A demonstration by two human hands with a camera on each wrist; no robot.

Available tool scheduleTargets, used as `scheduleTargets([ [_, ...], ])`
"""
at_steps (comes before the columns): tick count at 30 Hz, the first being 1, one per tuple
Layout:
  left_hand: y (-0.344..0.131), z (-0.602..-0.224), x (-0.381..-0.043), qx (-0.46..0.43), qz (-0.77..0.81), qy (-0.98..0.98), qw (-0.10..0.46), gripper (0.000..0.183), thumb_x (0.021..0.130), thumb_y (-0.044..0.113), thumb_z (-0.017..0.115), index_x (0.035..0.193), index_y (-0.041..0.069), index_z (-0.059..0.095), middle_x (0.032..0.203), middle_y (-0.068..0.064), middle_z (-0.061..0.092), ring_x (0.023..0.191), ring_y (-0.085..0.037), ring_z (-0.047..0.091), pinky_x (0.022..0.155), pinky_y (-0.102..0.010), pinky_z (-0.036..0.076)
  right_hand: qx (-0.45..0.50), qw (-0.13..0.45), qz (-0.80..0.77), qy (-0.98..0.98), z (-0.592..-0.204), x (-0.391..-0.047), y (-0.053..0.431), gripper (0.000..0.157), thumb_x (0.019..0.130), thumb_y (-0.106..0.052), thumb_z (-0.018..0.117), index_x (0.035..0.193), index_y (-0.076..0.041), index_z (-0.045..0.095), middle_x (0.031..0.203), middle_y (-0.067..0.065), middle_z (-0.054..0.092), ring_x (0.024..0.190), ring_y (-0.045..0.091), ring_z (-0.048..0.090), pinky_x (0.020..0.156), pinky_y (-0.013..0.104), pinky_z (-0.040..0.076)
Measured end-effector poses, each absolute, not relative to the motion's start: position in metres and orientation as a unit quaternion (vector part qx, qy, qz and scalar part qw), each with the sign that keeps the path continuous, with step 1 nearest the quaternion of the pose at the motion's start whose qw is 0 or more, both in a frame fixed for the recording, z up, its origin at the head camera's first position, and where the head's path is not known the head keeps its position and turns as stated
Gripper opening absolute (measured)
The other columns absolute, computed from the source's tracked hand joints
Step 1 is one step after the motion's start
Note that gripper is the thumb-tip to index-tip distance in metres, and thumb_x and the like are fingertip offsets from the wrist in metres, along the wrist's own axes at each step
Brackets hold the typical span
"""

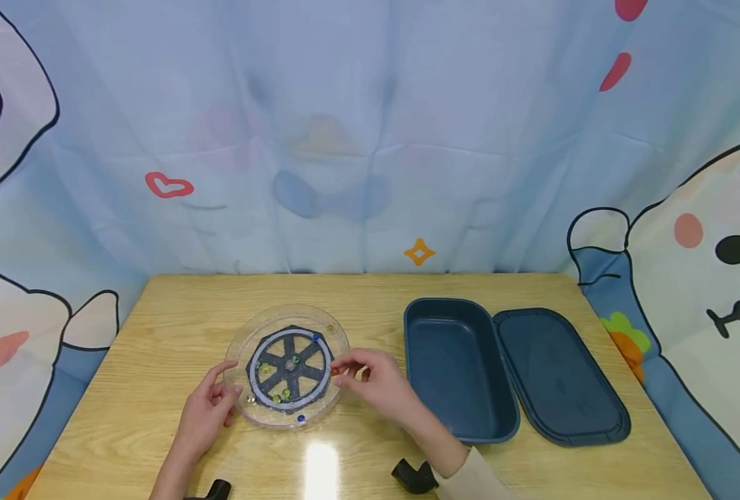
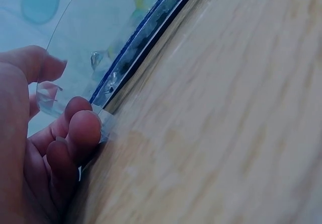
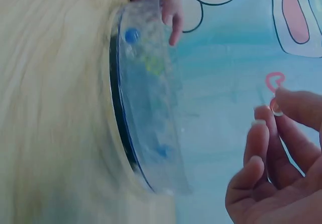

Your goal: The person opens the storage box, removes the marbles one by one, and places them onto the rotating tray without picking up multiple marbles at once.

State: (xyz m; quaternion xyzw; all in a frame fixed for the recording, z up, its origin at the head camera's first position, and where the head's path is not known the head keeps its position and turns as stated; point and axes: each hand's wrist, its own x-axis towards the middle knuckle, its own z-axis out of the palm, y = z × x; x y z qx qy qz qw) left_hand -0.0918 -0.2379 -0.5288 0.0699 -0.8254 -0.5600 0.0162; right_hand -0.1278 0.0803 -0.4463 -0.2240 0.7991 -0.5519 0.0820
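A clear round dish (image 1: 254, 325) sits on the table, with a dark spoked, wheel-like pattern and a pale ring showing through it. Several small shiny beads lie in it, among them a blue bead (image 1: 316, 337), a green bead (image 1: 296, 359) and yellowish ones (image 1: 265, 368). My left hand (image 1: 204, 410) holds the dish's left side, thumb and fingers about the wall; the left wrist view shows the fingertips (image 2: 83, 131) low at the rim. Over the right rim, my right hand (image 1: 376, 382) pinches a small orange-red bead (image 1: 335, 371) between thumb and index finger.
Right of the dish stands a dark blue rectangular bin (image 1: 457, 368), with its matching lid (image 1: 560, 375) lying flat beside it. Black curved pieces (image 1: 414, 477) show by both wrists. A printed curtain (image 1: 345, 139) hangs behind the wooden table (image 1: 182, 305).
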Motion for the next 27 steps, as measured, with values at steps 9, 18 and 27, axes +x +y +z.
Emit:
scheduleTargets([
  [9, -0.236, -0.528, -0.088, 0.060, -0.562, -0.825, 0.019, 0.043, 0.097, 0.012, 0.065, 0.139, 0.013, 0.052, 0.068, -0.006, 0.053, 0.048, -0.014, 0.052, 0.047, -0.028, 0.048, -0.192, 0.042, -0.580, 0.791, -0.465, -0.130, 0.049, 0.020, 0.092, -0.021, 0.074, 0.110, -0.011, 0.073, 0.091, -0.003, 0.066, 0.081, 0.014, 0.058, 0.067, 0.030, 0.046],
  [18, -0.238, -0.527, -0.089, 0.053, -0.557, -0.828, 0.021, 0.043, 0.098, 0.014, 0.064, 0.139, 0.013, 0.051, 0.067, -0.006, 0.053, 0.047, -0.015, 0.052, 0.047, -0.028, 0.047, -0.207, 0.052, -0.571, 0.793, -0.460, -0.133, 0.039, 0.017, 0.092, -0.012, 0.073, 0.108, -0.005, 0.073, 0.092, 0.002, 0.069, 0.079, 0.017, 0.059, 0.065, 0.030, 0.048],
  [27, -0.240, -0.530, -0.092, 0.051, -0.567, -0.821, 0.025, 0.045, 0.100, 0.019, 0.063, 0.142, 0.015, 0.050, 0.068, -0.008, 0.055, 0.048, -0.017, 0.054, 0.048, -0.029, 0.048, -0.211, 0.040, -0.552, 0.806, -0.472, -0.143, 0.036, 0.022, 0.092, -0.021, 0.074, 0.109, -0.007, 0.074, 0.087, -0.006, 0.066, 0.074, 0.014, 0.059, 0.058, 0.029, 0.046],
])
